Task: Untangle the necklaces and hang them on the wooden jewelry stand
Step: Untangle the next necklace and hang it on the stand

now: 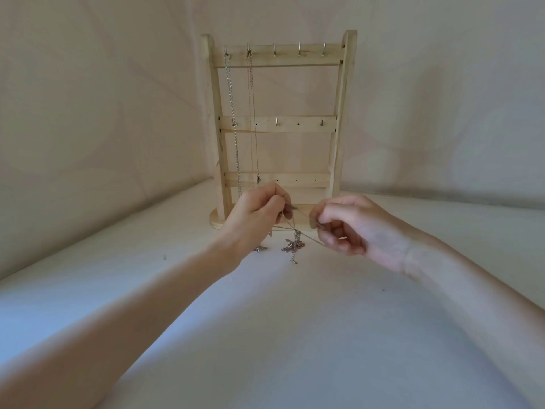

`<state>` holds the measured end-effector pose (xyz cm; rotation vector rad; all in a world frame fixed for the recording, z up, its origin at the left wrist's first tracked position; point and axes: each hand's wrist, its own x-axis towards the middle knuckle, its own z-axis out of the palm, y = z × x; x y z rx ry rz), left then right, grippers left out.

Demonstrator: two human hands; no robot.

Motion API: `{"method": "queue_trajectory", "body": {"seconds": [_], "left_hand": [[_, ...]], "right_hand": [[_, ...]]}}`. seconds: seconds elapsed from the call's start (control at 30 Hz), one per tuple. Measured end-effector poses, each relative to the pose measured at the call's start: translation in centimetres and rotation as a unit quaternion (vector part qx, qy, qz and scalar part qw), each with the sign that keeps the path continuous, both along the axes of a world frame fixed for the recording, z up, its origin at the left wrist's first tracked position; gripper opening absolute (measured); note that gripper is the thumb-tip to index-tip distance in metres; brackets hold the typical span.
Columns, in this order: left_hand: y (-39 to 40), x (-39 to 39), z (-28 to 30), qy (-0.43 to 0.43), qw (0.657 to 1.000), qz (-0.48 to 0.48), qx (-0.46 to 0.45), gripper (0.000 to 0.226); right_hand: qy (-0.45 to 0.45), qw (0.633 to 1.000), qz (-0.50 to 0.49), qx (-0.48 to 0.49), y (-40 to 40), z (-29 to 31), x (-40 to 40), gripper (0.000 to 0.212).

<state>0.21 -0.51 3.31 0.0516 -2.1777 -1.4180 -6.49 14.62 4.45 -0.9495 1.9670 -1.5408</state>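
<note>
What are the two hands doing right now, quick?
Left hand: pinching a thin chain of the tangled necklaces.
Right hand: fingers curled, pinching the other end of the same tangle.

Both bare forearms extended forward, left hand [256, 217] and right hand [351, 228] raised, fingers curled, seemingly in pinching grip.

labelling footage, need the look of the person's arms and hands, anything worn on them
Both forearms are bare right up to the frame edge, with no sleeves in view. The left hand and right hand wear no gloves, and no rings, watch or bracelets are visible. Nails look short and unpainted.
</note>
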Motion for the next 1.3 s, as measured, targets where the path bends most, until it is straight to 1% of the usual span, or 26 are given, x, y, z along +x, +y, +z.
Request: {"method": "queue_trajectory", "body": {"seconds": [0.1, 0.2, 0.27, 0.3, 0.4, 0.47, 0.63, 0.73, 0.8, 0.9, 0.97, 1.03, 1.07, 1.17, 1.3], "left_hand": [[0.4, 0.3, -0.1, 0.024, 0.995, -0.012, -0.092, 0.033], [0.5, 0.5, -0.7, 0.049, 0.973, -0.010, -0.225, 0.029], [0.6, 0.5, -1.0, 0.081, 0.954, -0.020, -0.288, 0.019], [0.5, 0.5, -1.0, 0.097, 0.946, -0.026, -0.307, 0.015], [0.3, 0.4, -1.0, 0.135, 0.934, -0.024, -0.331, 0.020], [0.3, 0.4, -0.8, 0.145, 0.929, -0.016, -0.341, 0.019], [0.4, 0.4, -0.7, 0.161, 0.923, -0.032, -0.348, 0.022], [0.4, 0.4, -0.8, 0.166, 0.918, -0.046, -0.358, 0.022], [0.4, 0.3, -0.8, 0.171, 0.914, -0.052, -0.364, 0.020], [0.3, 0.3, -0.7, 0.177, 0.907, -0.060, -0.376, 0.018], [0.0, 0.4, -0.6, 0.172, 0.912, -0.048, -0.369, 0.016], [-0.4, 0.4, -0.3, 0.165, 0.919, -0.010, -0.357, 0.015], [-0.8, 0.3, -0.1, 0.157, 0.924, 0.012, -0.348, 0.014], [-1.6, 0.2, 0.2, 0.116, 0.936, 0.035, -0.330, 0.013], [-1.7, 0.2, 0.3, 0.084, 0.943, 0.037, -0.319, 0.008]], "right_hand": [[0.121, 0.987, 0.013, 0.109, -0.2, 0.3, 0.6, 0.025], [0.233, 0.953, 0.026, 0.191, -0.5, 0.1, 1.0, 0.015], [0.281, 0.939, 0.006, 0.198, -0.7, -0.2, 0.9, 0.005], [0.295, 0.936, -0.008, 0.192, -0.7, -0.3, 0.8, 0.005], [0.336, 0.926, -0.059, 0.164, -0.8, -0.6, 0.4, 0.015], [0.352, 0.922, -0.089, 0.137, -1.0, -0.7, 0.4, 0.019], [0.309, 0.942, -0.115, 0.055, -1.7, -1.4, 1.5, 0.018], [0.224, 0.967, -0.125, 0.001, -2.0, -1.6, 1.7, 0.016], [0.167, 0.976, -0.139, -0.029, -2.0, -1.9, 1.4, 0.018], [0.088, 0.983, -0.155, -0.034, -1.8, -2.4, 0.7, 0.013], [0.011, 0.990, -0.129, -0.051, -1.4, -2.2, 0.4, 0.012], [-0.064, 0.989, -0.094, -0.090, -0.8, -1.6, -0.1, 0.011], [-0.087, 0.987, -0.081, -0.107, -0.6, -1.3, -0.4, 0.009], [-0.120, 0.981, -0.070, -0.138, -0.2, -1.0, -1.0, 0.009], [-0.139, 0.969, -0.093, -0.179, -0.3, -1.1, -1.3, 0.011]]}}
